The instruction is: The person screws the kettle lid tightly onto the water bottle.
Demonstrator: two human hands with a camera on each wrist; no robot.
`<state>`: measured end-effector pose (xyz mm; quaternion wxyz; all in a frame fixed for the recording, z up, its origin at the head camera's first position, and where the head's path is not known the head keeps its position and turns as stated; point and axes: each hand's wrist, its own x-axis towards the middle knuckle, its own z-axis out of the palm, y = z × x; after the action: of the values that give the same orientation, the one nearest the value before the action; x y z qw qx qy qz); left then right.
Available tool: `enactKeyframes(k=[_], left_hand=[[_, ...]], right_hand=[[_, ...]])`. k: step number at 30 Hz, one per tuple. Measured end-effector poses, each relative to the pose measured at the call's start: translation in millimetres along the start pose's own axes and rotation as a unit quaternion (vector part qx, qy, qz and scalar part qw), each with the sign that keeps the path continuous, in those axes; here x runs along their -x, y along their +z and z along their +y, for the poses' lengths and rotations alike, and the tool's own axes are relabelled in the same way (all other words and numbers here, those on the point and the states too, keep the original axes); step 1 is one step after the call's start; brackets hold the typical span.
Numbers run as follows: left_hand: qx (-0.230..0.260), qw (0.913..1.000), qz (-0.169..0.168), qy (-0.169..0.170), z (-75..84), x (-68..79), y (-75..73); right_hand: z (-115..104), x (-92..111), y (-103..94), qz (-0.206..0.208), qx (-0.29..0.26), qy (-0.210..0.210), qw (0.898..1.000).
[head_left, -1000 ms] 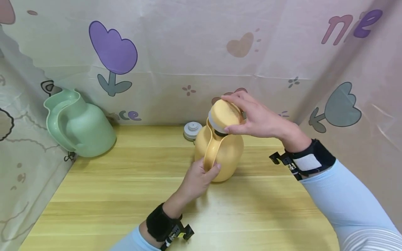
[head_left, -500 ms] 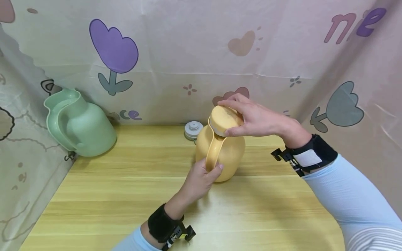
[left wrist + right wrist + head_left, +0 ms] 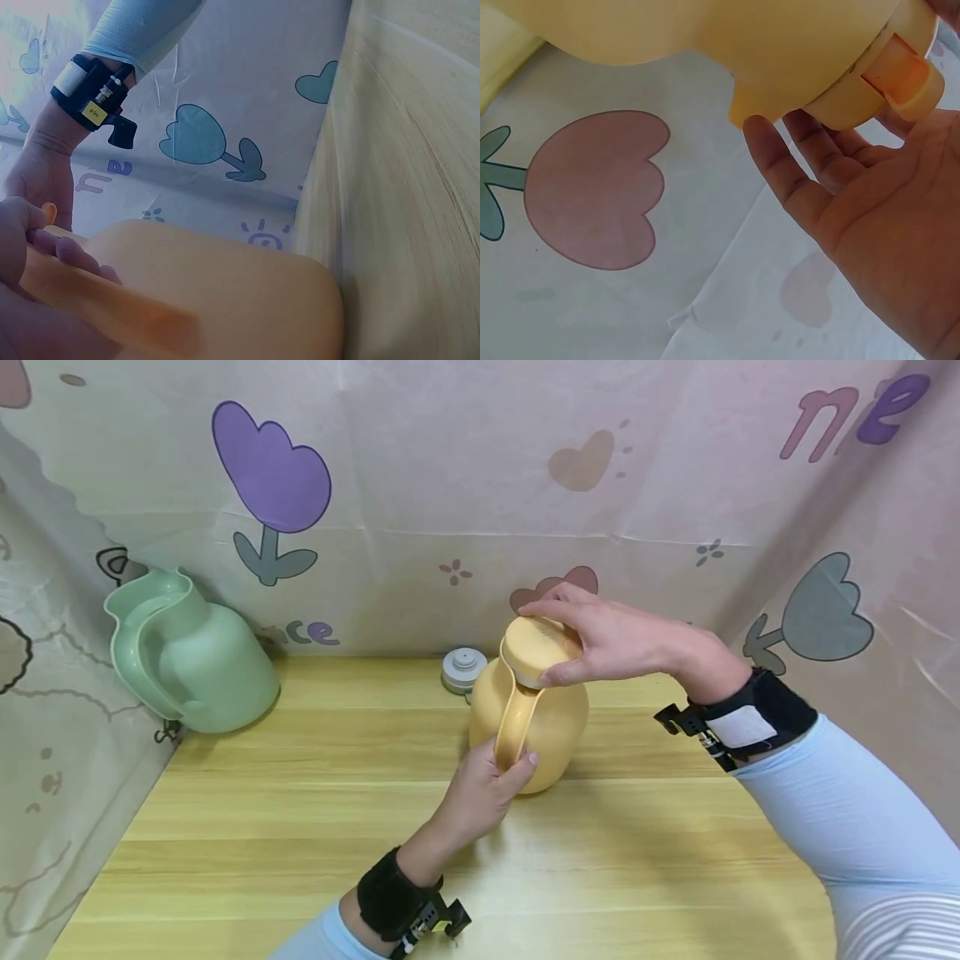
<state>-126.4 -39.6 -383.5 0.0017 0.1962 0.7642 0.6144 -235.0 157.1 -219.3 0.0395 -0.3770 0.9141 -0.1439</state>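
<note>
A yellow pitcher [image 3: 555, 735] stands upright on the wooden table. My left hand [image 3: 476, 789] grips its handle [image 3: 516, 727], thumb on the near side. In the left wrist view, fingers [image 3: 67, 251] wrap round that handle next to the pitcher's rounded body [image 3: 247, 292]. A yellow lid [image 3: 536, 643] with a pale lower edge sits in the pitcher's mouth. Across it my right hand [image 3: 611, 639] spans, thumb at the near edge and fingers over the far side. From the right wrist, the right hand [image 3: 870, 217] shows cupped round the lid [image 3: 855, 109], fingertips by the spout [image 3: 746, 105].
A green pitcher [image 3: 217, 668] stands at the table's back left. Just behind the yellow pitcher lies a round grey stepped cap [image 3: 462, 670]. Printed cloth [image 3: 420, 460] hangs behind and at both sides of the wooden table [image 3: 315, 827].
My right hand has lowered the lid, which was tilted above the pitcher's mouth, so it now sits level in it. The left hand keeps its hold on the handle.
</note>
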Motion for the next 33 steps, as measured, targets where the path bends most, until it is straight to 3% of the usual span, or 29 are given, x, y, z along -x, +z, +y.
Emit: enactKeyframes(k=[14,24,33], left_hand=[[0.003,0.9999,0.006,-0.014,0.9,0.3,1.7],[0.012,0.9995,0.009,-0.029,34.3,7.2,-4.6],[0.012,0.9998,0.013,-0.012,34.7,6.9,-5.4]], right_hand=[[0,0,1.8,0.009,-0.003,0.000,1.000],[-1,0,5.4,0.009,0.010,0.031,0.999],[-4,1,7.3,0.010,0.026,0.038,0.999]])
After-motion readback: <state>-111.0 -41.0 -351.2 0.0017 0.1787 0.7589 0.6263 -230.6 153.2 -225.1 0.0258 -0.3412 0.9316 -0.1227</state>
